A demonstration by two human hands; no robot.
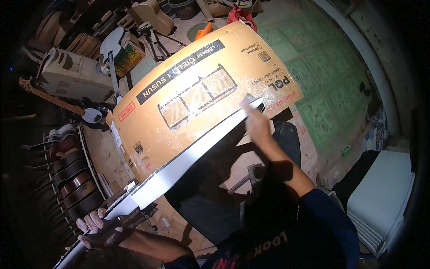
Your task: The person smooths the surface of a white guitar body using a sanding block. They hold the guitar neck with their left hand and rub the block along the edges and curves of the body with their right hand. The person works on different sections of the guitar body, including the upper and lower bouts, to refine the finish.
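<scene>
1. the person holds a long white guitar body (188, 154) on edge, so its pale rim runs as a slanted band from lower left up to upper right across the view.
2. the left hand (96, 226) is clenched round the lower left end of the guitar body, fingers curled over its top, near the dark hardware there.
3. the right hand (256, 121) lies against the upper right end of the guitar body, fingers stretched out flat along the rim; it is blurred, and i cannot tell whether it grips the rim or only presses on it.
4. behind the guitar body sits a large brown cardboard box (188, 85), its broad printed face turned up and dusted with white marks; the guitar's rim crosses in front of its lower right edge.
5. below the rim, between the forearms, a metal wrench (248, 177) lies on the floor in shadow.
6. at the left edge, a row of dark guitar bodies (74, 179) stands packed side by side in a rack.
7. farther up left, a guitar with a long neck (67, 105) leans near the box, and a white unfinished guitar (112, 49) stands upright behind it.
8. to the right, green patterned floor tiles (313, 76) spread out, and a white slatted panel (385, 193) lies by the right edge.
</scene>
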